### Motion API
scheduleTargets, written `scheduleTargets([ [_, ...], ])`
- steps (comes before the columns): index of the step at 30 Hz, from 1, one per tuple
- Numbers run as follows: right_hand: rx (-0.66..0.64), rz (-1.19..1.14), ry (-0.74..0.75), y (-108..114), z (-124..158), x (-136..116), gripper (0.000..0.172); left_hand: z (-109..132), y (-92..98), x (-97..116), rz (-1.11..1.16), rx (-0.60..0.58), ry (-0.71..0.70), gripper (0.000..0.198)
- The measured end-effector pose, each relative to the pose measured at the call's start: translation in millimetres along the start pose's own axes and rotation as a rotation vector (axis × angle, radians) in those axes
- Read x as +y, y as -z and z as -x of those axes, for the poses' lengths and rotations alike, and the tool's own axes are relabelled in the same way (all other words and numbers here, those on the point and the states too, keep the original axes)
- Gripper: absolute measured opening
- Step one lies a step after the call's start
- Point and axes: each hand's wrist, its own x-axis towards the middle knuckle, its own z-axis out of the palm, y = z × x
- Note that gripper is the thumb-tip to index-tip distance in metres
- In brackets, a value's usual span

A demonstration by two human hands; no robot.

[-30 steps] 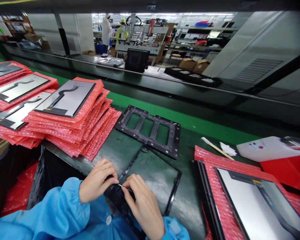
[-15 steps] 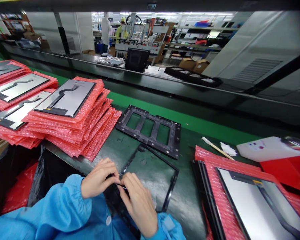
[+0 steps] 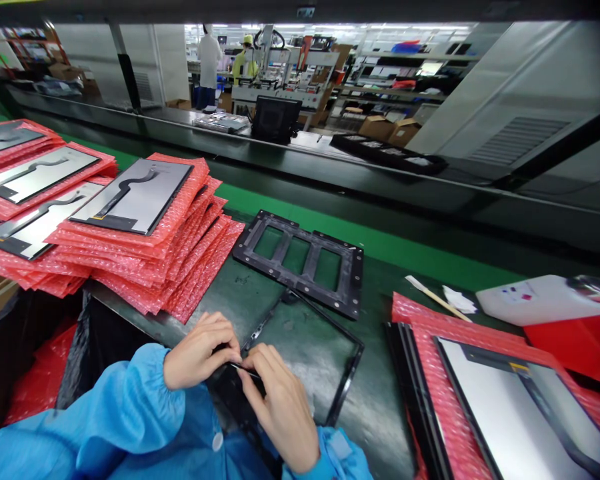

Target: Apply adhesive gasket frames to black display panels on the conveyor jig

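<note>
A thin black rectangular frame (image 3: 347, 380) lies on the dark green bench in front of me. Both my hands work at its near left corner. My left hand (image 3: 200, 353) has its fingers curled and pinches the frame's edge. My right hand (image 3: 280, 407) is closed too, its fingertips pinching a thin pale strip where the two hands meet. Blue sleeves cover both my arms. What lies under the fingers is hidden.
A black jig plate (image 3: 300, 261) with three windows lies just beyond the frame. Stacks of red bubble wrap (image 3: 180, 267) with panels (image 3: 130, 197) fill the left. More wrapped panels (image 3: 505, 407) sit at the right, near a stick (image 3: 433, 295). A green conveyor (image 3: 380, 243) runs behind; people stand far back.
My hands drew slightly closer together and stayed at the frame's corner. The frame shifted a little on the bench.
</note>
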Motion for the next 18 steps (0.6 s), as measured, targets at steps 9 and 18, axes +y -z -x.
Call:
scheduleTargets([
  [9,-0.016,-0.030,-0.029,2.8,-1.5,0.6,0.008,1.0,1.3,-2.0,-0.002,0.008,0.023,0.017],
  [18,0.015,-0.042,-0.027,5.4,-3.2,-0.7,0.008,1.2,2.9,-5.1,0.009,0.020,0.017,0.020],
])
